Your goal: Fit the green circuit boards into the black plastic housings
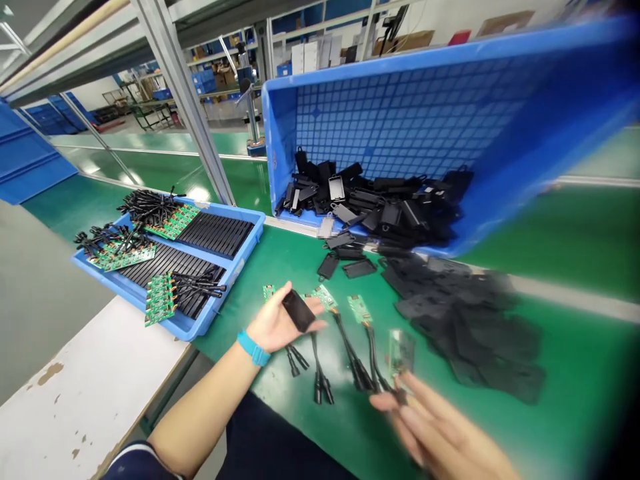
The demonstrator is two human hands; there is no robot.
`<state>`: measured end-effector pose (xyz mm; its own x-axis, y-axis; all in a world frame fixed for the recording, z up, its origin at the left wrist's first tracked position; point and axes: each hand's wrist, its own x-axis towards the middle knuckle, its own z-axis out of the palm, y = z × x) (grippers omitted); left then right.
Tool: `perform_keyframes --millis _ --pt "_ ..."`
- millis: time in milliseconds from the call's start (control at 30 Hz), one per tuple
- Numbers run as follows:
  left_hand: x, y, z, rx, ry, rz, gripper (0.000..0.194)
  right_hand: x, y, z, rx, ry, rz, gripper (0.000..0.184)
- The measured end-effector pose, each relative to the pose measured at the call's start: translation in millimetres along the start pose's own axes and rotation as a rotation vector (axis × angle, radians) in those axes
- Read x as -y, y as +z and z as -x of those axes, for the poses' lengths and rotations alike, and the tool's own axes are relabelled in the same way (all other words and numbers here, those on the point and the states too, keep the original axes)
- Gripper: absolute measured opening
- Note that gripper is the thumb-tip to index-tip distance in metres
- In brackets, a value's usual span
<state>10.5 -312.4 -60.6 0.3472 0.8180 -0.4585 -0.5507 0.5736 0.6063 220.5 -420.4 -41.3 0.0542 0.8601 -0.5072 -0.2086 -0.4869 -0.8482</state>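
Observation:
My left hand, with a blue wristband, holds a small black plastic case between thumb and fingers, palm turned up. Blurred by motion, my right hand pinches a green circuit board near its black cables. Between the hands, a circuit board and another circuit board lie on the green table, their black cables running toward me. A further circuit board lies partly hidden behind my left hand.
A blue bin lies tipped toward me, black cases spilling out. Flat black pieces are heaped at right, blurred. At left, a blue tray holds rows of black cases and wired boards. A metal post rises behind it.

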Motion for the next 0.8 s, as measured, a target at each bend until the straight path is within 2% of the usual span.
perform_keyframes --millis 67,100,167,267,367,467,667,733,800 --pt "7.7 11.0 4.0 0.141 -0.182 0.240 0.037 10.2 -0.6 -4.5 0.058 0.008 0.145 0.046" --pt "11.7 16.5 6.2 0.183 -0.226 0.273 0.039 13.4 -0.6 -6.1 0.072 0.010 0.223 0.043" --pt "19.7 26.9 10.9 0.244 -0.249 0.253 0.046 14.7 1.1 -7.1 0.063 -0.005 0.355 0.039" --pt "29.4 38.2 17.2 0.297 -0.203 0.198 0.053 6.6 6.7 -5.6 0.010 -0.079 0.456 0.034" --pt "35.9 42.4 20.6 0.265 -0.170 0.189 0.053 -4.3 9.9 -6.6 -0.004 -0.146 0.513 0.033" --pt "39.7 43.5 22.4 0.202 -0.149 0.158 0.051 -10.5 8.1 -10.4 0.045 -0.144 0.572 0.034" --pt "41.8 47.7 28.5 0.175 -0.114 0.084 0.042 -11.4 4.5 -11.5 0.097 -0.133 0.590 0.034" --pt "42.8 48.7 30.8 0.171 -0.085 0.019 0.033 -11.2 4.3 -10.3 0.099 -0.134 0.587 0.033" --pt "44.7 49.1 32.3 0.164 -0.049 -0.062 0.033 -11.6 4.4 -9.0 0.087 -0.137 0.590 0.033"
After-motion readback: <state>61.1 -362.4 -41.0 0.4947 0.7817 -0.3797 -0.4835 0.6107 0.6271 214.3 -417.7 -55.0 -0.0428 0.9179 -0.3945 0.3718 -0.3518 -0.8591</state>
